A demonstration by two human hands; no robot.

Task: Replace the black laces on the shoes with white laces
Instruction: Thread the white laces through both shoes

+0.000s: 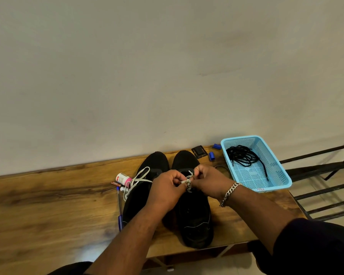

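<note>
Two black shoes stand side by side on the wooden table, toes towards the wall. The left shoe carries a white lace whose loops lie loose over its left side. Over the right shoe my left hand and my right hand meet, both pinching a white lace where it crosses in a knot. The black laces lie bundled in a light blue basket to the right.
A white and pink bottle, small markers and a blue pen lie left of the shoes. A black buckle and two blue caps sit near the wall. The table's right edge borders a black metal rack.
</note>
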